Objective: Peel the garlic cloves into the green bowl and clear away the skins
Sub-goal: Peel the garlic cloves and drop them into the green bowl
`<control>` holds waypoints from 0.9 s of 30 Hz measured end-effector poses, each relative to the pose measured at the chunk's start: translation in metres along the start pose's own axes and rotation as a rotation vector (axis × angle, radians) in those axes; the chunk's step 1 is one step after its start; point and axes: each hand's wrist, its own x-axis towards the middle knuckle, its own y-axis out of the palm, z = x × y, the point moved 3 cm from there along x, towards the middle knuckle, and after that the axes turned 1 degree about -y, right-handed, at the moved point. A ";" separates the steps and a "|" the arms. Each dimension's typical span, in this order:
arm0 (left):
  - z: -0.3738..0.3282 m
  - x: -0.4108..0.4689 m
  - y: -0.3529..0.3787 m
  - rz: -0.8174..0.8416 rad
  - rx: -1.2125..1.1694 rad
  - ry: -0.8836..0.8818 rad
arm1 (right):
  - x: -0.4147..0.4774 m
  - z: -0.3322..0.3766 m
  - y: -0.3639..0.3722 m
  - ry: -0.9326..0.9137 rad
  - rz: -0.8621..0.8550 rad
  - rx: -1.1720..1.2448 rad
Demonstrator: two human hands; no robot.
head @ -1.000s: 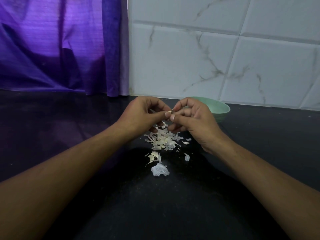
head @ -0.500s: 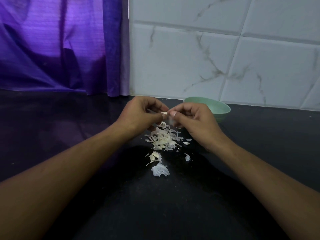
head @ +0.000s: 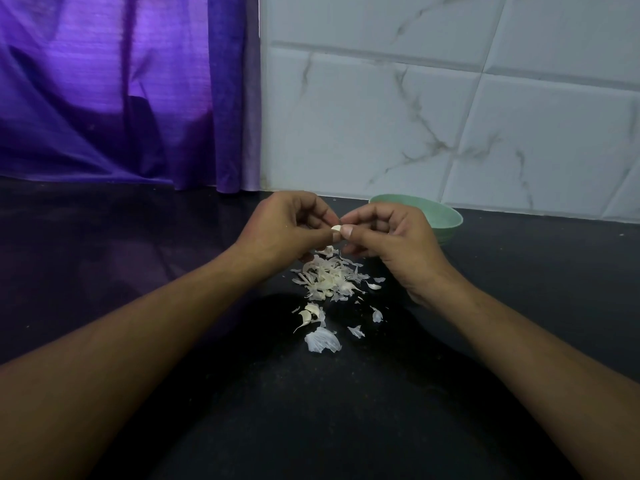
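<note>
My left hand [head: 284, 226] and my right hand [head: 391, 240] meet above the counter, both pinching one small pale garlic clove [head: 336, 229] between thumbs and fingertips. Directly beneath them lies a heap of white garlic skins [head: 329, 277], with a few larger flakes [head: 322, 341] scattered nearer to me. The green bowl [head: 445, 216] stands behind my right hand near the wall; its inside is hidden from this angle.
The black countertop [head: 138, 258] stretches left and right of the skins. A white marbled tile wall [head: 450, 116] rises behind the bowl, and a purple curtain [head: 121, 91] hangs at the back left.
The hands pulled slightly apart half a second ago, then closed together again on the clove. A new skin flake lies on the counter near the front of the scatter.
</note>
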 end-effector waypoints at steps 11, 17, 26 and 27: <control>0.000 0.000 0.002 0.039 -0.116 -0.050 | 0.001 -0.002 -0.003 0.049 -0.034 0.033; 0.001 -0.002 0.003 0.059 -0.255 -0.162 | 0.001 -0.003 -0.003 0.064 -0.031 0.047; -0.001 -0.001 0.001 0.049 -0.350 -0.214 | 0.000 -0.003 -0.002 0.087 0.034 0.040; -0.001 -0.001 0.002 0.051 -0.357 -0.216 | 0.000 -0.002 -0.002 0.085 0.036 0.040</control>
